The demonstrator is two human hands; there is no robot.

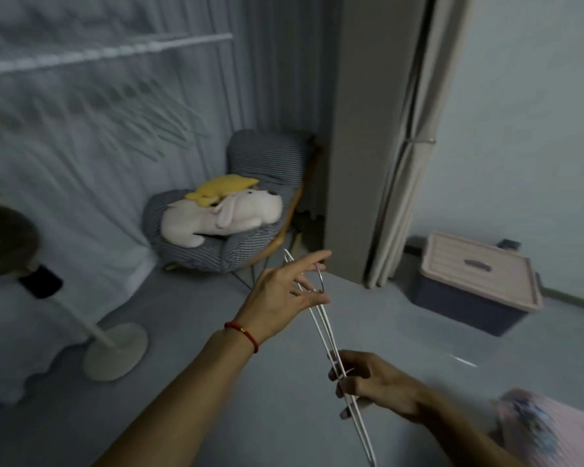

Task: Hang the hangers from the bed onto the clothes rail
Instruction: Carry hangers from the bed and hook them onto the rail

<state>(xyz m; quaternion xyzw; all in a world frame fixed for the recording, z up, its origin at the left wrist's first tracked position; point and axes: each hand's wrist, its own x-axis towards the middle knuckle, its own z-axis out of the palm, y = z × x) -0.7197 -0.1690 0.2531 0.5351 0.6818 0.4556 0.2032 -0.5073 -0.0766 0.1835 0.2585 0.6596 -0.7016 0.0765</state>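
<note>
Pretty dim, flat bluish light, no hard shadows. Motion blur smears the left side, especially the clothes rail (108, 53) and fan (4, 237). Wide-angle bending at edges.

Striped chair (250, 230), grey floor (216, 399)
</note>
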